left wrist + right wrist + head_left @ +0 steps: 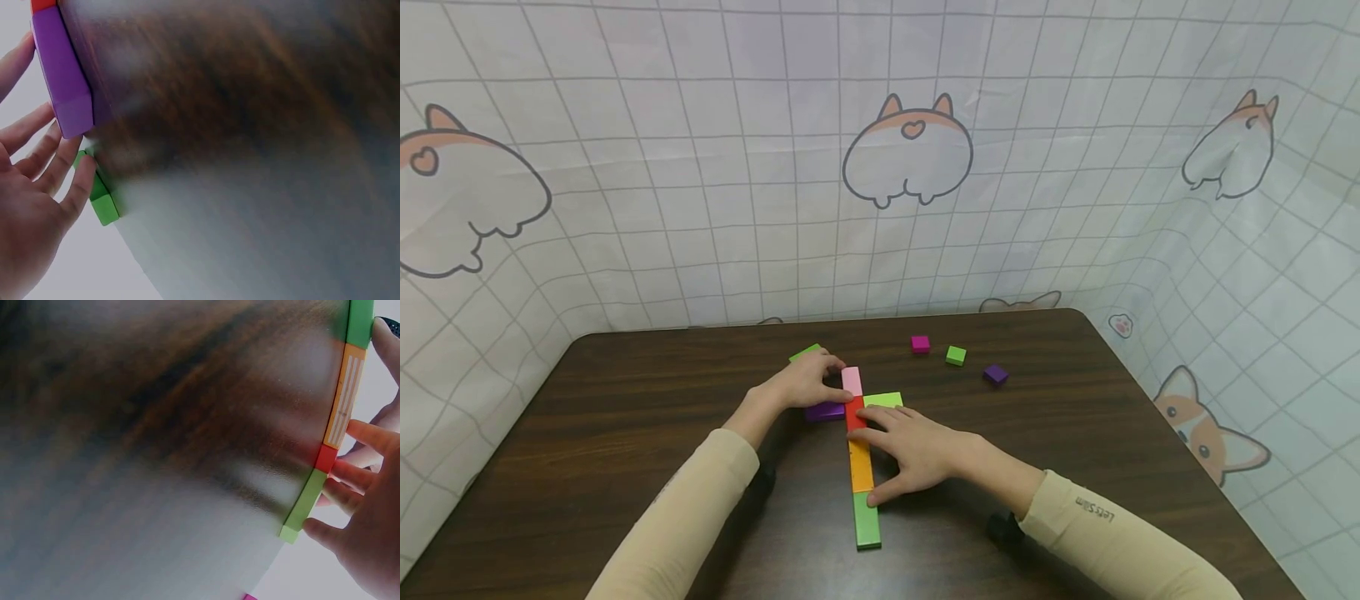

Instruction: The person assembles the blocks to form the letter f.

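At the left of the surface [625, 458], a green bar [805, 352] lies partly behind the left hand [797, 382], whose grip looks released: fingers spread, no block visibly clasped, with thumb and a fingertip set by the left edge of the pink block [851, 381]. Beneath that hand, the purple block [825, 412] is butted against the left side of the row, which is formed, from far to near, by the pink block, the red block [854, 408], the orange block [861, 467] and the dark green block [867, 521]. On the row's right side the lime block [883, 400] is laid, and the right hand [917, 450] is spread over it, its grip likewise released, the thumb placed at the dark green block. Further right, a magenta block [920, 344], a small green block [956, 356] and a dark purple block [996, 375] are scattered. As no fastening is seen, the row could be skewed by uneven pressure from the two sides, and the green bar could be knocked by the left little finger. By the left wrist view the purple block's end face is shown; by the right wrist view, pale stripes on the orange block's side, hidden from the head view.
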`<state>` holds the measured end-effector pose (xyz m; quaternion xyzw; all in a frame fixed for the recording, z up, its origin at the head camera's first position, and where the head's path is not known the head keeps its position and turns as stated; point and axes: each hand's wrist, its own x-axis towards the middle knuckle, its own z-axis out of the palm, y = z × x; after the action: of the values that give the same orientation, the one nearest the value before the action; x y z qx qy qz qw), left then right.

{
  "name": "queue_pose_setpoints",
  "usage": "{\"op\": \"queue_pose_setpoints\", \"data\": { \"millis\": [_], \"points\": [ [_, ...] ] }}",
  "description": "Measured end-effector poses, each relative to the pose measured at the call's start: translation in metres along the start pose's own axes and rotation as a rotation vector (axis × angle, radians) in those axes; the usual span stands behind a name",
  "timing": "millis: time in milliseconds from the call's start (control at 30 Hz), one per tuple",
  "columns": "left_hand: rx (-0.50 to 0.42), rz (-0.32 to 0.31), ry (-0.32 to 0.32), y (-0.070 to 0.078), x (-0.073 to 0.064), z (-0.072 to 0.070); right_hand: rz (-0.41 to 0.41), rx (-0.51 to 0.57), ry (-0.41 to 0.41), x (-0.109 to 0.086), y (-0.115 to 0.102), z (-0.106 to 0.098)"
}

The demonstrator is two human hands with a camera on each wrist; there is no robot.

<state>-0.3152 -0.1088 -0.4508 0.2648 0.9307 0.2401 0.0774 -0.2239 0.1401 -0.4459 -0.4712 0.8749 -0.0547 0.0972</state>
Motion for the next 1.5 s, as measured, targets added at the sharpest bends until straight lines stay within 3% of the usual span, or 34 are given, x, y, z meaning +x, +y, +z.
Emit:
{"op": "queue_pose_setpoints", "data": {
  "millis": [400,1000,1367,1500],
  "points": [
    [-0.015,0.010,-0.023,-0.0037,-0.0048,-0.0043,0.003,0.019,0.000,0.0001,0.0000,-0.0016],
    [-0.054,-0.024,-0.056,-0.0033,-0.0060,-0.0054,0.000,0.008,0.006,0.0030,0.0032,0.0012],
    [-0.057,-0.019,-0.055,-0.0042,-0.0059,-0.0043,-0.006,0.003,0.005,0.0027,0.0031,0.0010],
    [-0.057,0.002,-0.024,-0.0062,-0.0060,-0.0052,-0.003,-0.002,0.005,0.0026,0.0030,0.0007]
  ]
}}
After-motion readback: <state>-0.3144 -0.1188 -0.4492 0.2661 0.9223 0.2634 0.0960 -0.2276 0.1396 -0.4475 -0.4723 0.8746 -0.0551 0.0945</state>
